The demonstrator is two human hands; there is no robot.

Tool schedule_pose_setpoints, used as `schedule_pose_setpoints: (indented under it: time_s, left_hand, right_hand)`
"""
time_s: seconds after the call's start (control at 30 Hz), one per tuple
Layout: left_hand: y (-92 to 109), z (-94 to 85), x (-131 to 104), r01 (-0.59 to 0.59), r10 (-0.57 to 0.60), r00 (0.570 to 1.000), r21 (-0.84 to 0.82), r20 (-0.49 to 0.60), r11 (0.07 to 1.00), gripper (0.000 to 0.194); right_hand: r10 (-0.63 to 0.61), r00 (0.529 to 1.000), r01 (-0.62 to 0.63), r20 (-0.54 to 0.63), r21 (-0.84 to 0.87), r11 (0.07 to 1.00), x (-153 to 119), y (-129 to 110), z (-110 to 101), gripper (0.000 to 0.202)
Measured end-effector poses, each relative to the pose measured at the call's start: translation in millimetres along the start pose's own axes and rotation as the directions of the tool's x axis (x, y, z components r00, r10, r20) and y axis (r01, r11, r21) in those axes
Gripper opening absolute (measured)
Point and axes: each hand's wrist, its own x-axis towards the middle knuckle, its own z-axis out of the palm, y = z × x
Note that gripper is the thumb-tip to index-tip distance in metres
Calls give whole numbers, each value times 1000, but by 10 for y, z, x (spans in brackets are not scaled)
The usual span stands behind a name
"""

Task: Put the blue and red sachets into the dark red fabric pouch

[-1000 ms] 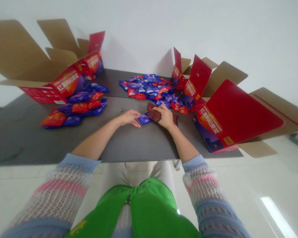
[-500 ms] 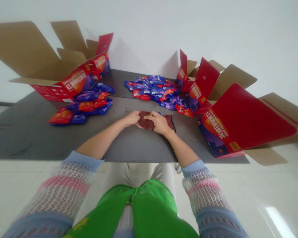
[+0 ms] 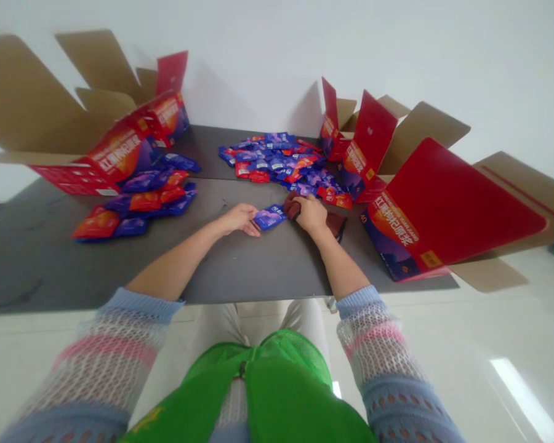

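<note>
Between my hands is a blue-purple sachet (image 3: 270, 217) with white print. My left hand (image 3: 240, 220) pinches its left end between thumb and fingers. My right hand (image 3: 310, 213) is closed on a brown cloth (image 3: 336, 223) with a dark edge, bunched at the sachet's right end. Part of the cloth lies on the grey table (image 3: 253, 271) under my right wrist. Beyond my hands lies a loose heap of blue and red sachets (image 3: 277, 161). To the left, more sachets (image 3: 141, 203) are laid overlapping in a pile.
Open red printed cartons with raised cardboard flaps stand on both sides: a large left carton (image 3: 120, 157), a smaller one (image 3: 170, 117) behind it, a near right carton (image 3: 397, 237) and two more behind, including a middle one (image 3: 357, 166). A white wall (image 3: 258, 61) rises behind the table.
The blue-purple sachet now shows in my left hand, where the brown cloth covered most of it before. My right hand has moved right with the cloth. The view has shifted slightly.
</note>
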Motion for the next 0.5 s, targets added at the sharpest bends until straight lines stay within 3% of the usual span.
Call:
schedule_pose_setpoints:
  time_s: [0.07,0.17,0.33,0.5]
  left_hand:
    - [7,2,-7,4,-4,1000,7,-3,1000,17]
    - [20,9,-18,5,-5,1000,8,-10,1000,19]
    - [53,31,-48,14,-14,1000,6,-5,1000,19]
    - [43,16,-34,3,-3,1000,-5,8,1000,18]
  right_hand:
    - [84,994,-85,-71,-17,996,-15,33,-20,36]
    - [77,991,-70,-114,60,996,-35,71,-52,36]
    - [-121,977,155,-178,196,968,-84,-62,-5,42]
    - [-330,942,335,-63,136,932,-192,-335,110,48]
